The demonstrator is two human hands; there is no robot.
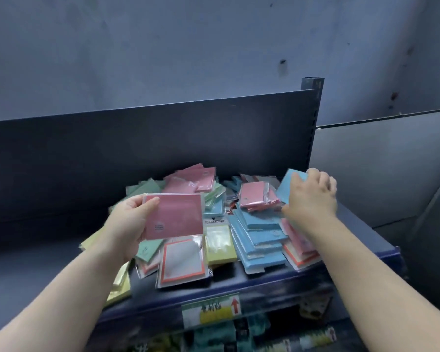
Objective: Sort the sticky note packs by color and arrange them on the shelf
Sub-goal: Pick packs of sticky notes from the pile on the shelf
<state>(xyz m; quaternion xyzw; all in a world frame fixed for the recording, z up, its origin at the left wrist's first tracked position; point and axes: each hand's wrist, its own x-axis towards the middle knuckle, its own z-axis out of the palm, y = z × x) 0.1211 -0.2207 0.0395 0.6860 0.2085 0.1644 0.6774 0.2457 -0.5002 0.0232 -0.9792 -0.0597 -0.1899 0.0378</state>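
Observation:
A mixed heap of sticky note packs lies on the dark blue shelf (264, 283). My left hand (130, 219) holds a pink pack (178, 214) flat above the heap's left side, thumb on its top left corner. My right hand (313, 196) grips a light blue pack (286, 185), tilted up at the heap's right end. Below it sits a stack of blue packs (259, 240). Pink packs (254, 194) lie behind, green packs (147, 186) at the back left, and yellow packs (220, 245) in the middle. An orange-bordered pack (180, 260) lies in front.
A dark back panel (137, 153) rises behind the shelf, with a slotted upright post (314, 102) at its right end. The shelf's left part (36, 262) carries only a few yellow packs (119, 283). A price label (211, 311) hangs on the front edge; goods fill the lower shelf.

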